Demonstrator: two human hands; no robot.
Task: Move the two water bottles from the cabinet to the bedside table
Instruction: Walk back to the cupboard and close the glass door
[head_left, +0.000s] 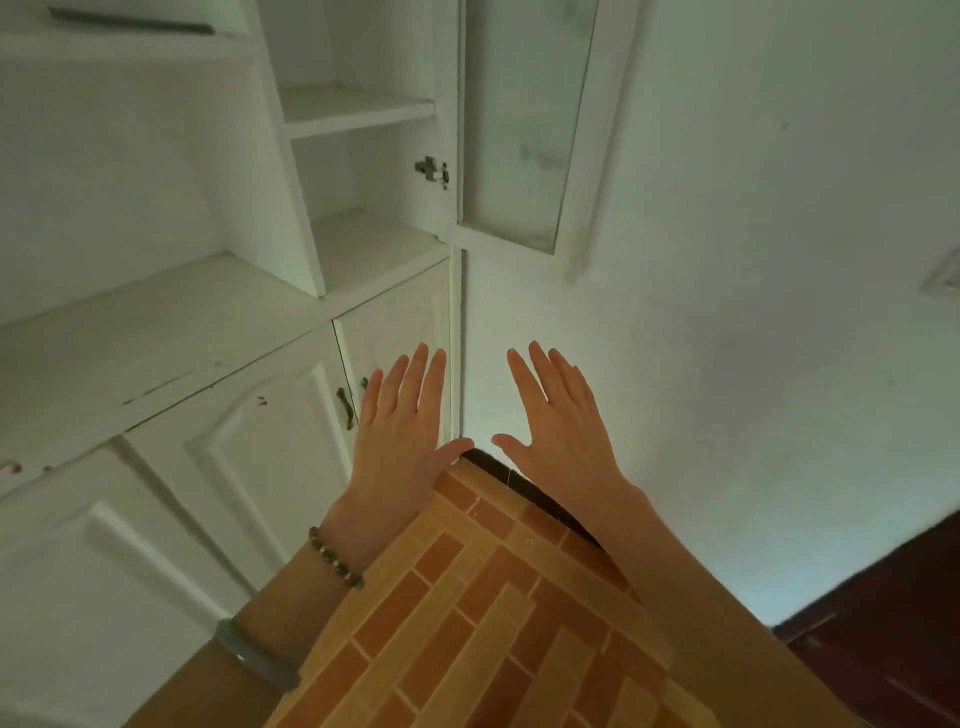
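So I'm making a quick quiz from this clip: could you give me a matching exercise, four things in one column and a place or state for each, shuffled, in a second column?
Things:
1. left hand
2. right hand
3. glass cabinet door
4. bead bracelet

Places or states:
A. swung open against the white wall
B. around the left wrist
C. empty, fingers spread, in front of the lower cabinet doors
D. empty, fingers spread, in front of the bare wall

Pairs: 1-C, 2-D, 3-A, 4-B
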